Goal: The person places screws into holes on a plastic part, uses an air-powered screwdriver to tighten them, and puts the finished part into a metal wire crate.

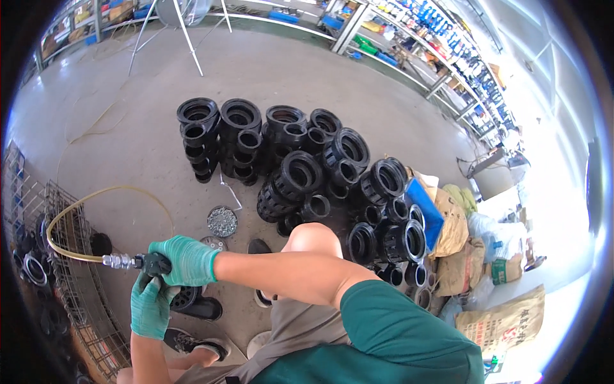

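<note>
At the lower left of my view, I see the right hand (184,261) closed around a black air tool (156,264), its working end hidden; I cannot tell whether the left hand (149,310), just below, grips it. Its metal coupler (121,261) and yellowish hose (82,257) point left, their axis near-horizontal

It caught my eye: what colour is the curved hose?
Yellowish; the hose shows best in the head view.

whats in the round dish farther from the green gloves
Small grey, metallic-looking pieces fill the round dish. They cover its bottom, so anything beneath them is hidden; their exact shape is too small to tell.
</note>
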The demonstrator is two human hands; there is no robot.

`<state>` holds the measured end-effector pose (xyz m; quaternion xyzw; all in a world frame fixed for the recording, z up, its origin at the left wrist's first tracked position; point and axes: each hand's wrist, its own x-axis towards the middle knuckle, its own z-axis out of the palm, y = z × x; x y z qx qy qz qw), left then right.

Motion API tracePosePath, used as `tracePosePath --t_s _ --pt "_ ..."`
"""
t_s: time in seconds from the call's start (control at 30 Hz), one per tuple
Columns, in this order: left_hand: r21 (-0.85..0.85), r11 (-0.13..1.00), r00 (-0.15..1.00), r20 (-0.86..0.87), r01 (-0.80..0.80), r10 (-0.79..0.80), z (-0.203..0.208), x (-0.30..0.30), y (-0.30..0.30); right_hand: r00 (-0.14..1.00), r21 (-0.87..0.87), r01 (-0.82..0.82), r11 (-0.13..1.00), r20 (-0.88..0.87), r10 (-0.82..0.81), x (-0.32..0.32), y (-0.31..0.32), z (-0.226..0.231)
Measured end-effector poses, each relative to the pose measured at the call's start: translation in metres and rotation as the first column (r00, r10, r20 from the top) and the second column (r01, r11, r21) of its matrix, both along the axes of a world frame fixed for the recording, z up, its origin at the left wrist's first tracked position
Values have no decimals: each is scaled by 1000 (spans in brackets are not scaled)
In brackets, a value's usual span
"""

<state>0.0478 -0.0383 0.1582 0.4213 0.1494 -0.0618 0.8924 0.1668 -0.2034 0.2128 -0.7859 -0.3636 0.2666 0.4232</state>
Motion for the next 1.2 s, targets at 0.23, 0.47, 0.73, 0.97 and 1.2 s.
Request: tracePosePath --t_s 0.23,0.47,0.73,0.97,1.2 --pt "214 977 998 -58 19 -7 0 0 -6 999 -10 0 1000 -48 0 -1 1 -4" --pt "246 969 996 -94 30 -7 -27 -7 7 989 -59 -36 998 138 44 -15 4 -17" --pt "314 947 991 -85 -74 105 -17 -5 -16 999 -31 38 999 38 -37 -16 4 -18" --pt "498 857 983 -48 -132 179 8 -13 0 983 213 118 970 -163 -83 -8 13 -18" --pt "678 732 998 25 -60 59 23 -3 -9 900 335 154 929 -435 8 10 -7 -15"
